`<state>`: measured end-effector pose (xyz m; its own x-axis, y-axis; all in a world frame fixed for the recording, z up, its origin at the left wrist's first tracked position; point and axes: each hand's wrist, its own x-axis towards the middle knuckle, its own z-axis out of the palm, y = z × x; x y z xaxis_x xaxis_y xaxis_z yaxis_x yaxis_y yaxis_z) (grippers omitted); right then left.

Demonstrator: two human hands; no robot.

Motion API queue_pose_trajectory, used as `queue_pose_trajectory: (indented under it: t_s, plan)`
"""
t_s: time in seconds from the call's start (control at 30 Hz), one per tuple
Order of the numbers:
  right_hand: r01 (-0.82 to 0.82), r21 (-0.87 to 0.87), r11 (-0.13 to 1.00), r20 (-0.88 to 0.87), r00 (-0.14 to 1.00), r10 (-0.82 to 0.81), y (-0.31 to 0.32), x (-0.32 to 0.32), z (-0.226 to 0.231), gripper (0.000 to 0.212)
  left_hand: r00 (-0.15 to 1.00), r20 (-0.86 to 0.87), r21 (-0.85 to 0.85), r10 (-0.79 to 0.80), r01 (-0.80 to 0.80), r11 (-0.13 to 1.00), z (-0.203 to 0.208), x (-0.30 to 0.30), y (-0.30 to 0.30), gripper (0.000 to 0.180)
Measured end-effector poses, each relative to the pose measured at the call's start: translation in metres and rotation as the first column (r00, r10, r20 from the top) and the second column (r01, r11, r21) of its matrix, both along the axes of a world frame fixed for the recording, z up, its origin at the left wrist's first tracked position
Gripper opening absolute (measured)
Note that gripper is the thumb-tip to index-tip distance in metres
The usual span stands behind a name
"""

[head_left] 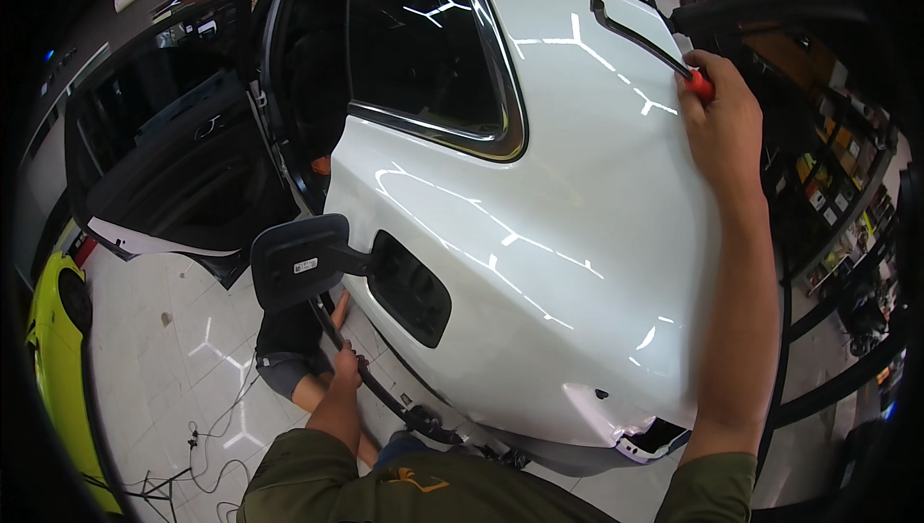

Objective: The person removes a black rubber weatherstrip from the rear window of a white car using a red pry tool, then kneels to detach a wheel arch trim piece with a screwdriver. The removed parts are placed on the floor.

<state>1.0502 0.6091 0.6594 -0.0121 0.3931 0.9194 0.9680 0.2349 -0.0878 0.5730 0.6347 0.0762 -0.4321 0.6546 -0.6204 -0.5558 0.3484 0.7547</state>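
Observation:
My right hand (717, 104) is closed around the red grip of a black, bent-shafted hand tool (640, 40). Its angled tip lies against or just above the white rear side panel of a car (568, 196), close to the roof edge. Low on the left, my left hand (348, 366) wraps around a long, curved black bar (383, 394) beside the car's lower side; what it belongs to is unclear. Above that hand, the fuel flap (300, 261) hangs open on its arm, exposing the black filler recess (410, 289).
A rear door (173, 128) stands wide open at the left. Another person (289, 359) is low by the car's side, partly hidden behind the flap. Cables (217, 446) run over the tiled floor near a yellow-green car (63, 369). Shelving (837, 177) stands at the right.

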Motion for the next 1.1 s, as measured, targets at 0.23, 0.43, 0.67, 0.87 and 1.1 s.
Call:
queue_pose_trajectory:
  t_s: [0.23, 0.43, 0.67, 0.87, 1.1]
  plan:
    - [0.005, -0.009, 1.0, -0.024, 1.0, -0.005, -0.002, -0.003, 0.002, 0.027, 0.999, -0.048, 0.027, -0.013, 0.014, 1.0, -0.011, 0.004, -0.004, 0.033]
    - [-0.002, -0.012, 1.0, -0.023, 1.0, 0.001, -0.002, -0.003, 0.002, 0.026, 1.0, -0.023, 0.006, -0.021, 0.021, 1.0, -0.009, 0.007, -0.006, 0.033]
    - [-0.006, -0.044, 0.999, -0.061, 0.998, 0.003, -0.006, -0.005, 0.004, 0.027, 0.999, -0.046, 0.003, -0.029, 0.029, 1.0, -0.004, 0.007, -0.007, 0.033]
    - [-0.018, -0.037, 0.999, -0.087, 0.996, 0.015, -0.006, -0.007, 0.002, 0.028, 0.995, -0.06, -0.028, -0.073, 0.072, 0.997, -0.007, 0.009, -0.013, 0.037]
    - [-0.021, 0.047, 0.999, 0.031, 0.999, 0.019, -0.001, 0.007, 0.001, 0.029, 0.997, -0.005, -0.024, -0.08, 0.08, 0.997, -0.02, 0.015, -0.003, 0.039]
